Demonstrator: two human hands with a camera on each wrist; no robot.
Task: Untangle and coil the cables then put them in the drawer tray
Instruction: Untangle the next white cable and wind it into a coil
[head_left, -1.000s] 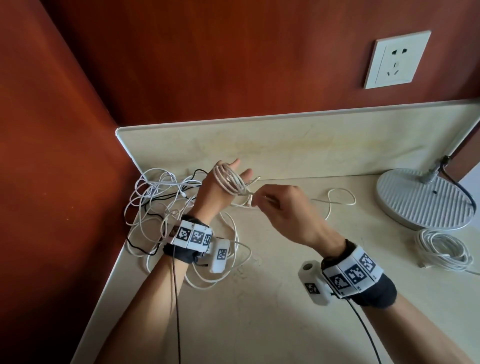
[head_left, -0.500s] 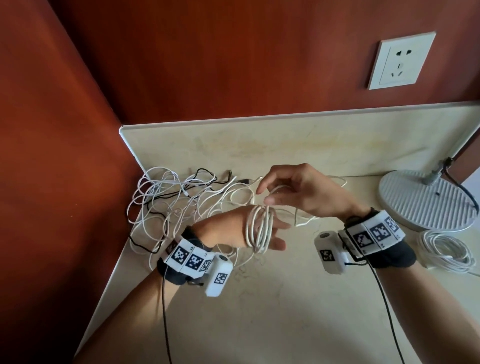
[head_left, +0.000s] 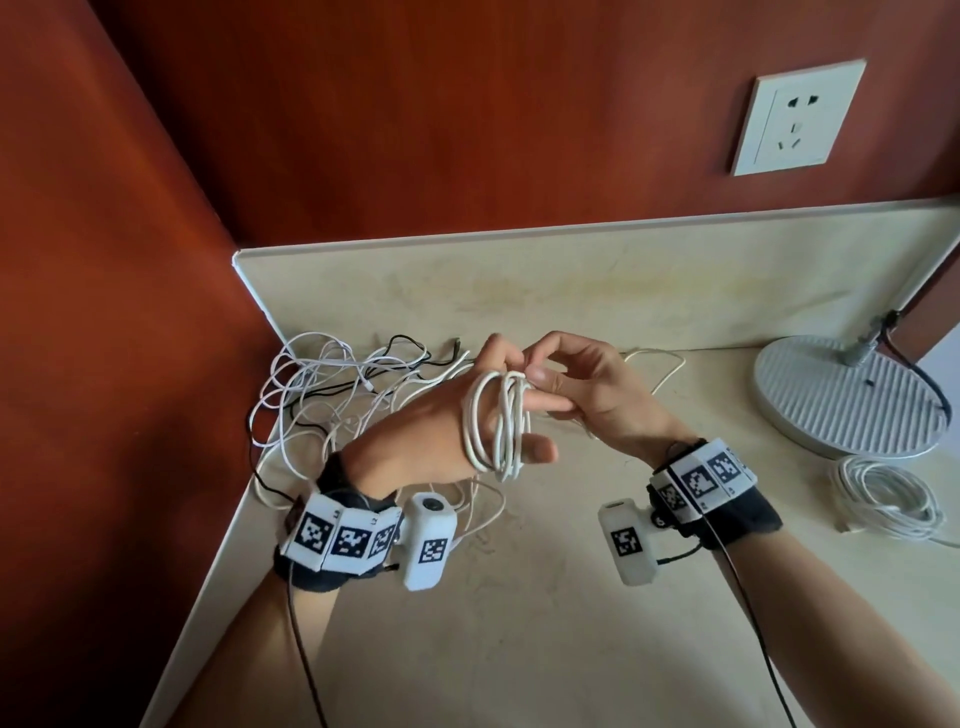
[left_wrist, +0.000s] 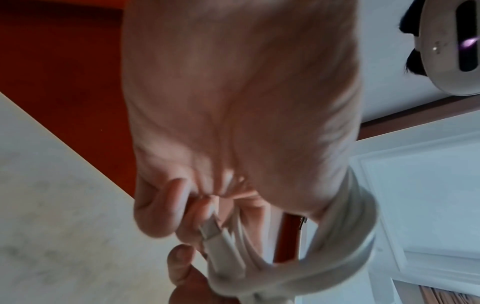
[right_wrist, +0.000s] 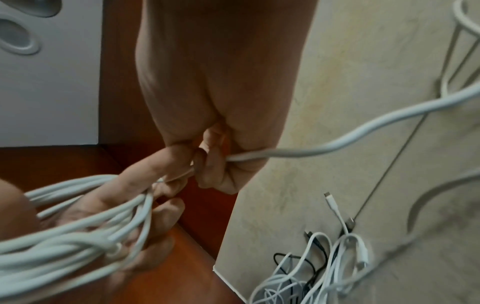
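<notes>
The left hand (head_left: 441, 426) is held up over the desk (head_left: 519, 623) with its fingers straight and together, acting as a former: several turns of a white cable (head_left: 498, 421) are wound round the fingers, so the loops come out one size and cannot slip into each other. The thumb sticks out below the turns and seems to keep them from sliding off, though the left wrist view is too blurred to confirm that.

The right hand (head_left: 587, 389) sits just beside the left fingertips, its thumb and fingers pinched on the free end of the same cable. In the right wrist view that tail (right_wrist: 337, 142) leaves the pinch and trails away over the desk. Holding it close to the coil keeps each new turn tight and lets the hand steer it round the fingers.

The coil is thus in the air, on the left hand, not yet in any tray; no drawer or tray shows in these views. My guess is that the winding is nearly done, since little loose cable shows behind the right hand.

The tangle (head_left: 337, 389) of white and black cables lies in the desk corner against the wall, out of the way. A finished coil (head_left: 883, 499) rests at the right by the lamp base (head_left: 841, 395), probably parked there until it goes to the tray.
</notes>
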